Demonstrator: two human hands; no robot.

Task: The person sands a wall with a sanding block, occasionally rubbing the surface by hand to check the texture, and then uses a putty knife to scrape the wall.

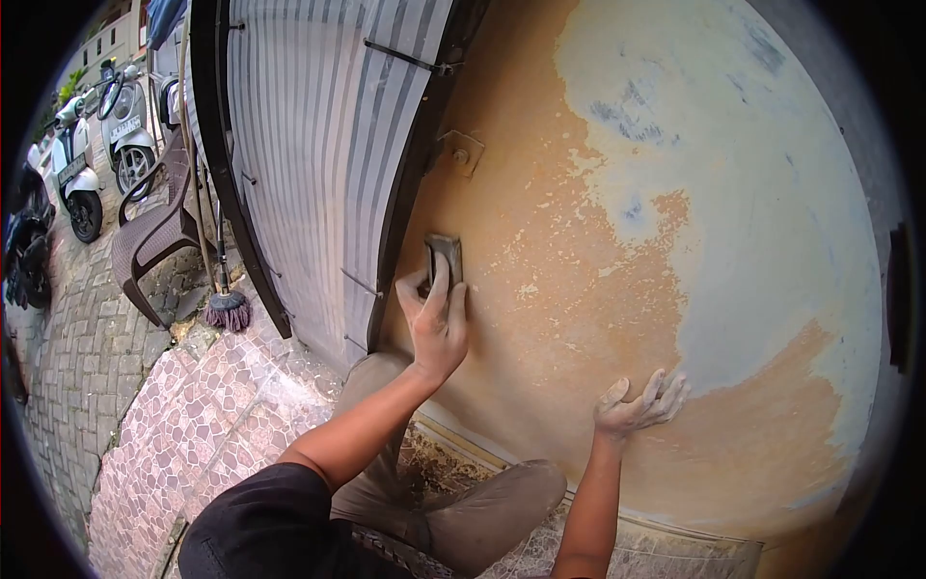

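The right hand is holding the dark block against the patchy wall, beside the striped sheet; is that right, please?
Not quite: in the head view it is the left hand that holds the dark block against the patchy wall, beside the striped sheet.

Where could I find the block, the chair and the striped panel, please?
Block (444, 242): head view, on its upper end, above the fingers.
Chair (154, 234): head view, on its seat.
Striped panel (318, 145): head view, on the middle of its sheet.
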